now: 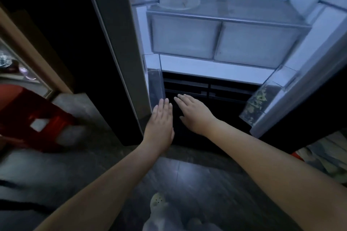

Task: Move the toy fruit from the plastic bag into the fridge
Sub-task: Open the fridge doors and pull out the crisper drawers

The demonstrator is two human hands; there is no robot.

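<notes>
— Where are the hands?

— Both reach forward in the centre of the frame, arms bare. The left hand [161,118] has straight fingers held together, their tips at the lower end of a clear plastic door bin [155,88]; whether they touch it I cannot tell. The right hand [194,113] is flat too, fingers slightly spread, in front of the black lower drawer fronts [225,90]. Neither grasps anything.

— And the fruit?

— At bottom centre a translucent white plastic bag [169,219] lies on the dark tiled floor [197,184], cut off by the bottom edge. A pale rounded toy fruit [157,200] with small dark dots shows at its top; which kind, I cannot tell. Other lumps inside are too blurred to name.

— The fridge?

— The open white fridge with its lit interior [206,66] fills the upper right. A pale round plate [178,2] sits on the glass shelf above two frosted drawers [185,35]. The right door's bin [257,103] holds something green and yellow, unclear what. A red plastic stool [37,118] at the left is blurred.
</notes>
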